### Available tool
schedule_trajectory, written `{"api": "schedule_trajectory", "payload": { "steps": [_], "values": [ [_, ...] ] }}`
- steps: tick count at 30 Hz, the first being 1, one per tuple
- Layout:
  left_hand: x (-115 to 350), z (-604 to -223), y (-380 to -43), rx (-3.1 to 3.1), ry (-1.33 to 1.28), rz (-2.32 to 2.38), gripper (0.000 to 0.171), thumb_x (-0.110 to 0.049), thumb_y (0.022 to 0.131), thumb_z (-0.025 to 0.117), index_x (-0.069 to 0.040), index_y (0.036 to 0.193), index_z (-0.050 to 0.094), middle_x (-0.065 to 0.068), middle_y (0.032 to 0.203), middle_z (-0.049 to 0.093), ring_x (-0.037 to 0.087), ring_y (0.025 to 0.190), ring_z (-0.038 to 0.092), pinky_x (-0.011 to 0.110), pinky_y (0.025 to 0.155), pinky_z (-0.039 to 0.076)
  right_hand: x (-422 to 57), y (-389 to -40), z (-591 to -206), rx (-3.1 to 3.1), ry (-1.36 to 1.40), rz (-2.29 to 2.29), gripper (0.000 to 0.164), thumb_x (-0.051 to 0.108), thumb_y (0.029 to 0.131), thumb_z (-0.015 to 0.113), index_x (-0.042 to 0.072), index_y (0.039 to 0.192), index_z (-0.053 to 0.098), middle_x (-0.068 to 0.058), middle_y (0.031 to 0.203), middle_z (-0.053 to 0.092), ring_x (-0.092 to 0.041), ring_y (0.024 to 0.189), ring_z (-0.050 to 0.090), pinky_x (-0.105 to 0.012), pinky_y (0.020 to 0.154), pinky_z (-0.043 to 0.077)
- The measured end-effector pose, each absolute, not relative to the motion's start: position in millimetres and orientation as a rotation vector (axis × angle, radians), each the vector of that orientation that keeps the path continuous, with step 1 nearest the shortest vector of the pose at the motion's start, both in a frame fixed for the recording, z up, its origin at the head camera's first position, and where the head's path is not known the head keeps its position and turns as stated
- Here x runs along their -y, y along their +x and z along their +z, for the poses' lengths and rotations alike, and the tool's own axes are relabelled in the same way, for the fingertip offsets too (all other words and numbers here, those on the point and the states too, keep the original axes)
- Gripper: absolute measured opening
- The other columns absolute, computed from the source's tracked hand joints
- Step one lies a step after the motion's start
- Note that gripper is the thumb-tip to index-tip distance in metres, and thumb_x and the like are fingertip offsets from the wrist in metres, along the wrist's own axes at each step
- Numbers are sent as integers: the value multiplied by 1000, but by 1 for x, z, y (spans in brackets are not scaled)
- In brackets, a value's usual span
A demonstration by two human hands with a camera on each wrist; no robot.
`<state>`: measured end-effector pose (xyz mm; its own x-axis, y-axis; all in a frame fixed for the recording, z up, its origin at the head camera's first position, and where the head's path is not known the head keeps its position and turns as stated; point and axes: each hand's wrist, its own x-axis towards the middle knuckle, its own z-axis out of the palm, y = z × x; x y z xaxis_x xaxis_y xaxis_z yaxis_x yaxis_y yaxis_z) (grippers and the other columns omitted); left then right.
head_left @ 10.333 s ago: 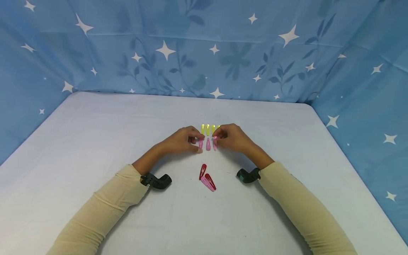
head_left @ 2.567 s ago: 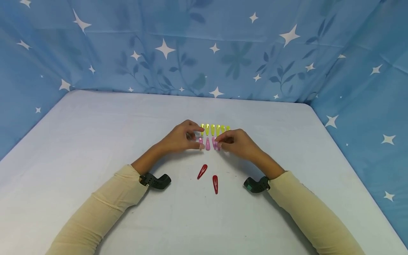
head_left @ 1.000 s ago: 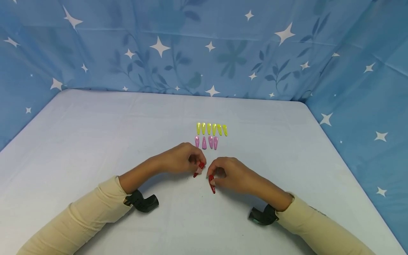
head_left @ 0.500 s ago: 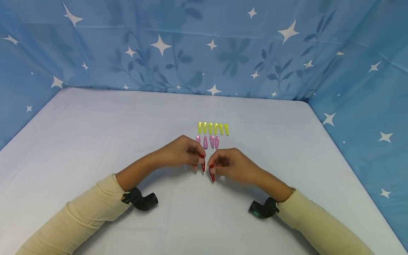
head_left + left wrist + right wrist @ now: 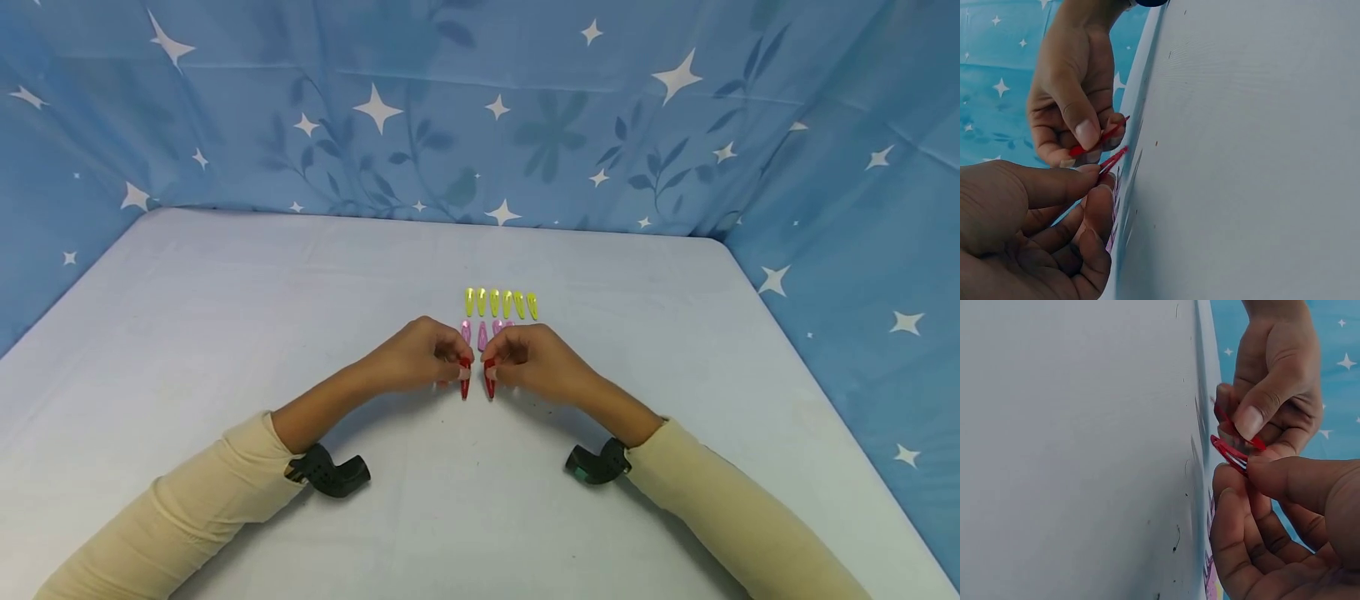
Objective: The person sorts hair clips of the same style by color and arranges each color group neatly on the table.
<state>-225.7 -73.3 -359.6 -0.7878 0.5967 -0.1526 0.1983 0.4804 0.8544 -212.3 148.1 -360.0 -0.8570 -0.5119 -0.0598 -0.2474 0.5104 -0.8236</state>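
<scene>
My left hand (image 5: 416,357) pinches a red snap hair clip (image 5: 465,385) between thumb and fingertips, its narrow end toward me. Close beside it, my right hand (image 5: 542,363) pinches a second red hair clip (image 5: 491,386) the same way. In the right wrist view, the near red clip (image 5: 1230,452) shows its metal inside, gripped at one end by thumb and finger. Just beyond the fingertips lies a row of pink hair clips (image 5: 482,336), its right end partly hidden by the right hand. Behind that runs a row of several yellow hair clips (image 5: 494,302).
A white-covered table (image 5: 300,275) spreads around the hands. Blue curtains (image 5: 450,100) with white stars stand along its back and sides. Dark wrist cameras (image 5: 330,472) are strapped over the tan sleeves (image 5: 195,492).
Pink and yellow clips were added to their rows earlier. Since then both hands picked up the two red clips from the table and carried them forward, up to the pink row.
</scene>
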Motion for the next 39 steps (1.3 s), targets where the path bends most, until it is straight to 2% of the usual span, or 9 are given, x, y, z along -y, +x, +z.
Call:
{"api": "schedule_trajectory", "payload": {
  "steps": [11,18,26,39],
  "values": [
    [71,-361,-225,-2322,678,1218,15,-2,84,74,-1,99,72,5,76,66,14,60,56,26,59,46,-142,-216,-360,-2473,-603,-1211,14,1,87,70,4,101,69,-7,90,66,-19,82,59,-26,72,53],
    [70,-362,-225,-2417,683,1164,15,-4,82,77,-2,97,73,4,78,67,12,69,56,25,62,48,-140,-219,-362,-2556,-601,-1054,14,7,86,74,9,99,71,-2,84,66,-16,77,58,-26,69,51],
    [69,-363,-224,-2451,656,1141,15,-4,82,76,-4,96,70,3,77,63,13,72,55,24,64,46,-136,-220,-361,-2613,-600,-965,13,7,85,75,10,97,72,0,82,66,-15,77,58,-25,68,49],
    [69,-364,-224,-2497,696,1053,11,-7,82,76,-5,93,74,1,81,69,12,77,60,25,70,49,-137,-221,-360,-2667,-579,-883,15,12,83,79,12,97,72,0,77,61,-13,73,55,-25,66,46]
  ]
}}
